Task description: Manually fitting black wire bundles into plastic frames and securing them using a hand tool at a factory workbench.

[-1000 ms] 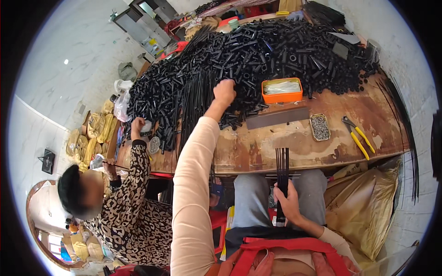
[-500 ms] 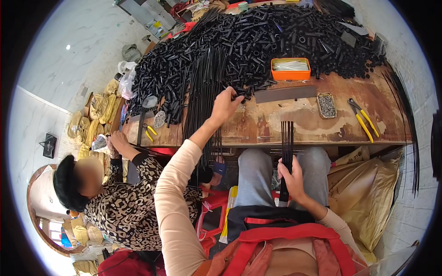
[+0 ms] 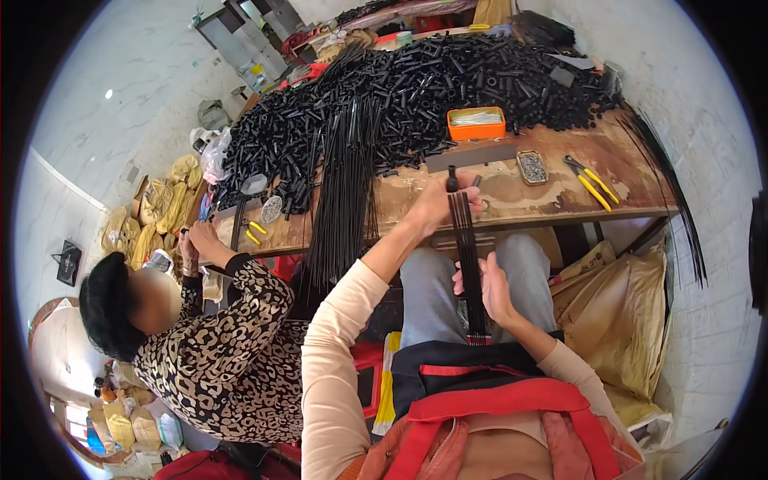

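Observation:
My right hand (image 3: 494,288) is wrapped round a bundle of thin black rods (image 3: 466,240), held upright over my lap. The rods have pale tips at their lower end. My left hand (image 3: 434,202) is closed at the top end of the bundle, with a short black tube (image 3: 453,179) standing up from its fingers. Another small dark piece (image 3: 478,182) shows by the fingertips. Whether the tube touches the rods is hidden by the fingers. Beyond, a large heap of black tubular parts (image 3: 432,88) covers the back of the wooden table (image 3: 400,196).
Long black rods (image 3: 344,184) hang over the table edge. An orange box (image 3: 476,134) of white strips, a grey bar (image 3: 470,158), a tin of small metal parts (image 3: 532,168) and yellow-handled pliers (image 3: 592,186) lie beyond my hands. A co-worker in a patterned top (image 3: 216,352) works at left.
My left hand has come back from the heap's edge to the top of the rods, now with a black tube in it. The right hand still grips the rods. The view has shifted.

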`<state>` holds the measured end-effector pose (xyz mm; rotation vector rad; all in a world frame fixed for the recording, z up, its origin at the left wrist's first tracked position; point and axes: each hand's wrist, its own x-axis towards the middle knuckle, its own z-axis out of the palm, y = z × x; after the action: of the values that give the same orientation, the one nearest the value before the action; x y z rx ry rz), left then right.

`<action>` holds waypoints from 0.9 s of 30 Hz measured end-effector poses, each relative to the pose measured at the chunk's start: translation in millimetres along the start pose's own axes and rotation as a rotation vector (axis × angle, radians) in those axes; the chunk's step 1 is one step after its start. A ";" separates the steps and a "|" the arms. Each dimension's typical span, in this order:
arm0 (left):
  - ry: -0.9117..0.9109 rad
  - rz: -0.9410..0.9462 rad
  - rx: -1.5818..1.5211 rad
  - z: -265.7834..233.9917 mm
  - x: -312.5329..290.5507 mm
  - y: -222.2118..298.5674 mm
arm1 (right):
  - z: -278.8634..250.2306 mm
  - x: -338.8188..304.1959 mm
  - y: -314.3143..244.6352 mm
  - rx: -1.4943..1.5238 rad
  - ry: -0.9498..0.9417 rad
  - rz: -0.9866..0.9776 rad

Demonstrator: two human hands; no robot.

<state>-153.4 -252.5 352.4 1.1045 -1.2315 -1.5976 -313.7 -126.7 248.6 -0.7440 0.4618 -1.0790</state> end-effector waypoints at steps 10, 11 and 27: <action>-0.320 0.399 -0.093 107.1 -174.2 77.7 | 11.8 -57.0 8.0 -0.321 0.087 0.008; -0.178 0.474 -0.163 90.7 -166.6 75.9 | 15.6 -59.3 5.1 -0.281 0.141 0.091; 0.631 0.253 -0.454 19.3 -102.1 -96.9 | 18.4 -35.3 5.2 -0.305 0.174 0.186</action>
<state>-151.8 -132.5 276.3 0.9946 -0.5280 -1.1255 -312.9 -87.3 256.7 -0.8588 0.8423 -0.9113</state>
